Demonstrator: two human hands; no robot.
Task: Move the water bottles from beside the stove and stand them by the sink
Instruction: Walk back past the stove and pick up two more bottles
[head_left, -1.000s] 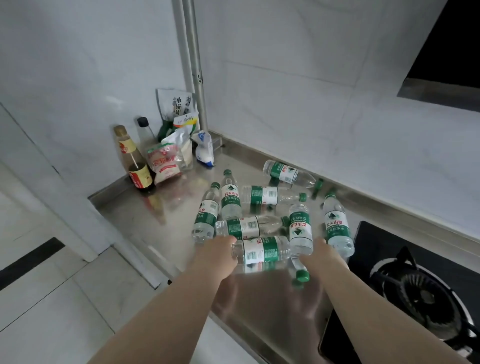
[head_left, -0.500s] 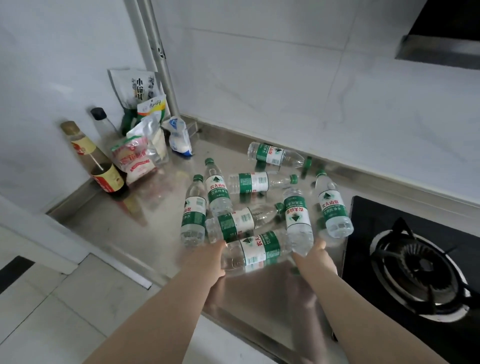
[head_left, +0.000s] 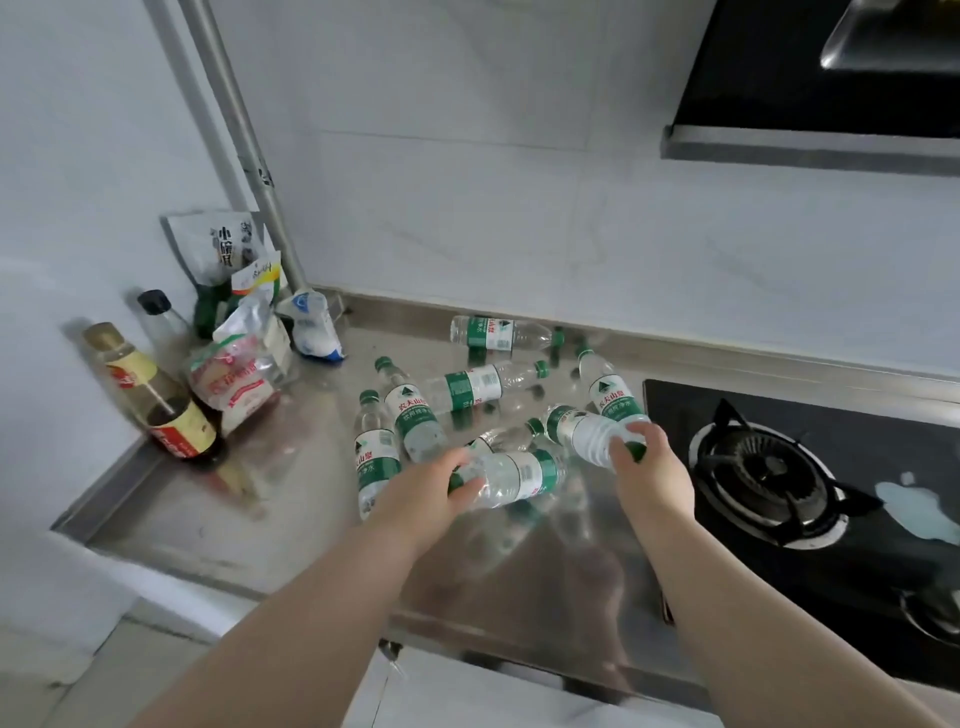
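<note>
1. Looking down on a steel table (head_left: 291, 519), with a gas burner (head_left: 753, 467) just right of the right hand.
2. In the left hand (head_left: 431, 493), fingers curled round one end: a clear, green-labelled water bottle (head_left: 519, 475), on its side, lying across towards the right hand. Cannot tell whether resting on the table or just lifted.
3. In the right hand (head_left: 652, 467), fingers wrapped over one end: a second water bottle (head_left: 576, 431), tilted away towards the pile. Green glimpsed under the fingers, possibly the cap.
4. Beyond and between both hands: the other water bottles (head_left: 475, 387), scattered on the table, mostly lying flat, some touching.
5. Far left of the left hand, in the corner: a brown sauce bottle (head_left: 171, 415) and seasoning packets (head_left: 234, 384).
6. No sink in view.
7. Judged step: picking up a pair, one per hand. Probably early in the task, with most of the pile untouched.
8. Likely needed next: lifting both clear without rolling their neighbours, carrying them away from the stove, then turning each cap-up before setting down. Light, round bottles, so easy to topple.
</note>
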